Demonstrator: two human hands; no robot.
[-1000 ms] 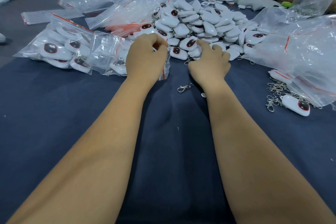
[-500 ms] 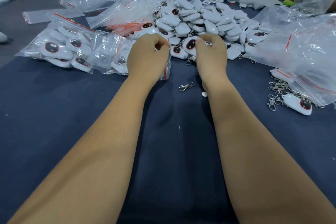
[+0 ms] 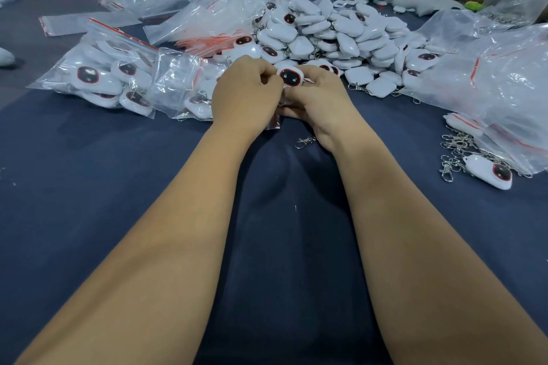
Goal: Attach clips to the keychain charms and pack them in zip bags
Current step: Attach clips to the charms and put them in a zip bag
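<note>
Two bare forearms run up the dark blue cloth-covered bench point(image 3: 89, 187). A loose silver metal lobster clip point(image 3: 304, 142) lies on the cloth just beside the right wrist — unattached. Left hand point(image 3: 244, 95) has its fingers curled, pinching at the edge of a white rounded plastic keychain charm with a black red-rimmed face point(image 3: 290, 77); right hand point(image 3: 321, 98) is curled under and round the same charm, holding it face up between the two hands. A small clear zip bag with a red seal strip point(image 3: 274, 124) pokes out under the left hand; whether that hand grips it, cannot tell. Right of the arms, a lone white charm with chain point(image 3: 489, 172) rests beside a tangle of silver clips point(image 3: 453, 151). Left, clear bags of packed white charms point(image 3: 100, 77). Beyond the hands, the big heap of loose white charms point(image 3: 350, 38).

Risk, my judgement: charm is smooth and held by fingertips only — it could slip into the heap while the ring is worked. The loose clip near the wrist could get brushed away by the forearm.
</note>
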